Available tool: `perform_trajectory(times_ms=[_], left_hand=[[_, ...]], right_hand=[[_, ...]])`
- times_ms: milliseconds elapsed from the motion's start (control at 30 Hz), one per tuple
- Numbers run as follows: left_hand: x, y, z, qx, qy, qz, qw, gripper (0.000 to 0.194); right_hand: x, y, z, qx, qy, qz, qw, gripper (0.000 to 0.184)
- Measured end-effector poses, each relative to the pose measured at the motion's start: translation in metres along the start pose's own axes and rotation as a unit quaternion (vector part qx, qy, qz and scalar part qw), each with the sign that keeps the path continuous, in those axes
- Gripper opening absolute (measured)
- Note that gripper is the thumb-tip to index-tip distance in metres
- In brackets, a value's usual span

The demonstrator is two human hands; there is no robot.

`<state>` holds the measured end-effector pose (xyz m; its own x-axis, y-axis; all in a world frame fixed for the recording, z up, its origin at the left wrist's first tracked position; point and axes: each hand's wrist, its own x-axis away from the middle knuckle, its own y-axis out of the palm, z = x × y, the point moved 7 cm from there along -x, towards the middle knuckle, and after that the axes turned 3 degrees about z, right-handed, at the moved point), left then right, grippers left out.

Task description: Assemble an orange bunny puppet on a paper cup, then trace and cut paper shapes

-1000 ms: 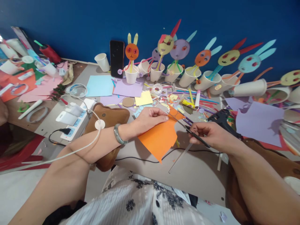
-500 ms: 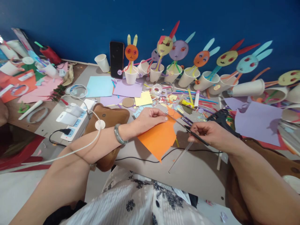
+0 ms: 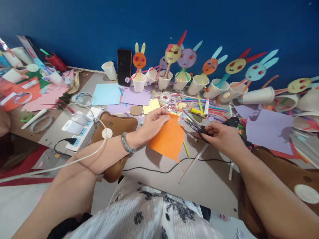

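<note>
My left hand (image 3: 156, 122) pinches the upper left edge of an orange sheet of paper (image 3: 168, 141), which hangs just above the table. The sheet's edges are cut unevenly. To its right, my right hand (image 3: 220, 136) grips a pair of scissors (image 3: 195, 127) by the dark handles. The blades point up and left, apart from the paper. Below the scissors a thin clear stick (image 3: 193, 164) lies on the table, and a yellow strip (image 3: 186, 149) lies close to the paper.
Paper cups (image 3: 138, 83) holding paper rabbit figures stand along the blue wall, beside a phone (image 3: 124, 67). Paper scraps and pens cover the middle. A power strip (image 3: 86, 132) and white cable are at left. A dark glue gun (image 3: 233, 122) and purple paper (image 3: 269, 132) are at right.
The scissors have moved away from the orange paper to the right, and their blades now show apart. My left hand has turned the paper and shifted slightly up.
</note>
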<state>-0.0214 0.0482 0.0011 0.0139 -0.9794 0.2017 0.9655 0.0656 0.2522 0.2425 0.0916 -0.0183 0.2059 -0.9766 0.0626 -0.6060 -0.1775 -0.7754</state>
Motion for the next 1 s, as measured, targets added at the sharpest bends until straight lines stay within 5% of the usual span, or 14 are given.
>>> perform_trajectory(times_ms=[200, 567, 833, 1000], left_hand=[[0.000, -0.001, 0.004, -0.018, 0.055, 0.004, 0.998, 0.015], [-0.006, -0.004, 0.002, 0.015, 0.051, 0.033, 0.998, 0.018], [-0.007, -0.005, 0.003, 0.022, 0.032, 0.049, 0.998, 0.019], [-0.008, -0.006, -0.001, 0.043, 0.001, 0.072, 0.996, 0.020]], right_hand=[[-0.006, -0.015, 0.003, 0.116, 0.031, 0.077, 0.990, 0.036], [-0.011, -0.017, 0.002, 0.110, 0.000, 0.069, 0.991, 0.021], [-0.008, -0.011, -0.006, 0.132, 0.011, -0.026, 0.991, 0.019], [-0.010, -0.013, -0.018, 0.175, -0.030, -0.013, 0.984, 0.020]])
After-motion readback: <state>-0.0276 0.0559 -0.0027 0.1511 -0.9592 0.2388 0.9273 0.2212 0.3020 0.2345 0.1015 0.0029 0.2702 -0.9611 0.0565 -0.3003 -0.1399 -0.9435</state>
